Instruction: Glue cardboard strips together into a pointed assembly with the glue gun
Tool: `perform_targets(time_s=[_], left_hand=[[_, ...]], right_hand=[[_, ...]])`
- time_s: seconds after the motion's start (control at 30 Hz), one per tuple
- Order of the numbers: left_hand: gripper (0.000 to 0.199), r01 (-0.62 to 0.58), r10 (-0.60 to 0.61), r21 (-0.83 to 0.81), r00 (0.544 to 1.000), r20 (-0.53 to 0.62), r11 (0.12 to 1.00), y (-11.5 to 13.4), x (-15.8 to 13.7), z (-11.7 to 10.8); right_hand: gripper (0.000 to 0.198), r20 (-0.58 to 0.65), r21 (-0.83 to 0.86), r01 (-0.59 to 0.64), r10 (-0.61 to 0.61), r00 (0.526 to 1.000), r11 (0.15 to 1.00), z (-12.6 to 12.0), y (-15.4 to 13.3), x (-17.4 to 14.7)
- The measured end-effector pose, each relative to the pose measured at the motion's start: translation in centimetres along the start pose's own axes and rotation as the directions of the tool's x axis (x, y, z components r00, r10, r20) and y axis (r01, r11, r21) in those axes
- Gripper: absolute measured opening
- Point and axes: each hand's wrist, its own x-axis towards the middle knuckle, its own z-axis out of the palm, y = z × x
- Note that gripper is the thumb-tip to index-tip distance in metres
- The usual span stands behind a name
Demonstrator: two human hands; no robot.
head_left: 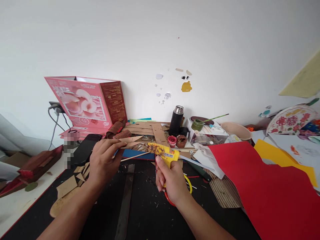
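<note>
My right hand (pixel 173 181) is wrapped round a yellow hot glue gun (pixel 161 150), its nozzle end smeared with brown residue. A pale glue stick (pixel 195 162) juts from the back of the gun. My left hand (pixel 106 160) pinches a thin piece of cardboard (pixel 133 140) between thumb and fingers. The nozzle points left and sits close by the cardboard; whether they touch I cannot tell. Below my right hand lie scissors with yellow and red handles (pixel 190 185), partly hidden by it.
A steel ruler (pixel 125 203) lies on the black mat, with cardboard scraps (pixel 67 187) at left beside a dark phone (pixel 88 150). Behind stand a pink box (pixel 85 106), a black flask (pixel 176 121) and paint pots (pixel 181 141). Red paper (pixel 265 186) covers the right side.
</note>
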Motion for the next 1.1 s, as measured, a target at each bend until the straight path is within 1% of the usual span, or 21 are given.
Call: perform_targets(time_s=[0.1, 0.23, 0.37, 0.47, 0.7, 0.9, 1.1], left_hand=[[0.015, 0.014, -0.014, 0.002, 1.0, 0.003, 1.0, 0.1, 0.0, -0.1], [0.014, 0.017, -0.017, 0.001, 1.0, 0.001, 1.0, 0.2, 0.1, -0.1], [0.014, 0.033, -0.033, -0.019, 0.999, -0.001, 0.999, 0.2, 0.2, -0.1], [0.014, 0.025, -0.025, -0.019, 1.0, -0.003, 0.999, 0.2, 0.2, -0.1], [0.014, 0.022, -0.023, -0.024, 1.0, -0.009, 0.999, 0.0, 0.0, 0.1], [0.013, 0.004, -0.004, 0.006, 1.0, 0.002, 1.0, 0.1, 0.1, 0.0], [0.015, 0.062, -0.062, -0.009, 0.998, 0.01, 0.998, 0.2, 0.1, 0.0]], right_hand=[[0.079, -0.026, 0.005, 0.013, -0.013, 1.0, 1.0, 0.0, 0.0, 0.0], [0.077, -0.006, -0.009, 0.003, -0.003, 1.0, 1.0, 0.0, -0.1, 0.0], [0.074, -0.011, -0.005, 0.0, 0.0, 1.0, 1.0, 0.0, -0.1, 0.0], [0.075, 0.003, -0.003, -0.005, 0.005, 1.0, 1.0, 0.0, 0.0, 0.1], [0.076, -0.007, 0.024, -0.003, 0.003, 1.0, 1.0, 0.1, 0.2, 0.2], [0.073, 0.005, 0.034, 0.008, -0.009, 1.0, 0.999, -0.1, 0.6, 0.2], [0.071, 0.011, 0.035, 0.015, -0.016, 1.0, 0.999, -0.4, 1.2, 0.3]])
